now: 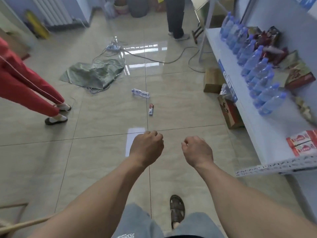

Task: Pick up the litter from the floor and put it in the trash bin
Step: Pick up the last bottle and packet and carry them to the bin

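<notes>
A crushed clear plastic bottle (140, 93) lies on the tiled floor ahead of me. A small red and white wrapper (151, 109) lies just nearer, on a tile seam. My left hand (147, 147) and my right hand (197, 150) hang side by side above the floor, well short of both pieces of litter. Both are curled into loose fists and hold nothing. No trash bin is plainly visible; a dark round container (138, 6) stands blurred at the far wall.
A white shelf (257, 127) with several water bottles and snack packs runs along the right. Cardboard boxes (229, 114) sit at its foot. A green sack (92, 73), a power strip (113, 47) and cables lie ahead. A person in red trousers (25, 83) stands left; another stands far ahead.
</notes>
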